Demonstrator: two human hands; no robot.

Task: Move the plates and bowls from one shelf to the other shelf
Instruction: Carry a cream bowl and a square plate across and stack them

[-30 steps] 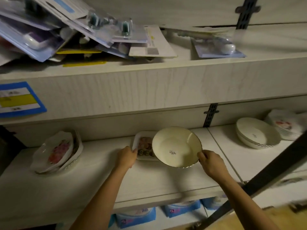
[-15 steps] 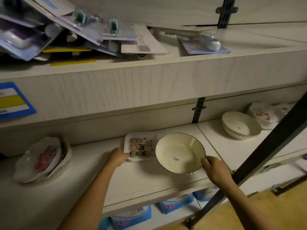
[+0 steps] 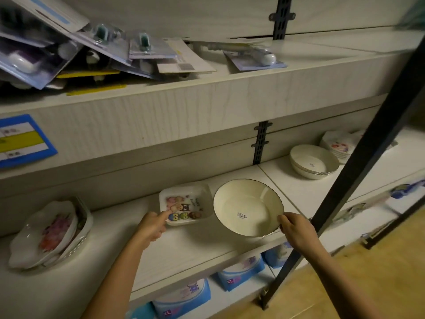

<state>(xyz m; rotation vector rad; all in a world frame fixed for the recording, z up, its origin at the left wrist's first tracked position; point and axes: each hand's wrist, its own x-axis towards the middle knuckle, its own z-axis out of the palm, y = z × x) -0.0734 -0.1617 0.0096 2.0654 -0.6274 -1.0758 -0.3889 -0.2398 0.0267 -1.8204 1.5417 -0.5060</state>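
A cream round bowl [image 3: 247,207] with a dark rim and a price sticker rests on the middle shelf [image 3: 197,245]; my right hand [image 3: 295,230] grips its near right rim. Left of it lies a small square cartoon-print plate [image 3: 186,203], and my left hand [image 3: 153,226] pinches its near left corner. A stack of floral scalloped dishes [image 3: 49,233] leans at the shelf's left end. On the adjoining right shelf section stand stacked cream bowls [image 3: 314,161] and, behind them, a stack of patterned plates [image 3: 339,146].
A dark metal bar [image 3: 358,153] slants across the right side in front of the shelf. The upper shelf holds a heap of blister-packed goods [image 3: 76,49]. A blue price label [image 3: 21,140] sits on the shelf face. Blue packages [image 3: 184,295] fill the bottom shelf.
The cream bowl has come down to the right of the square plate, uncovering it. My left hand has shifted onto the plate's corner; the view has swung left.
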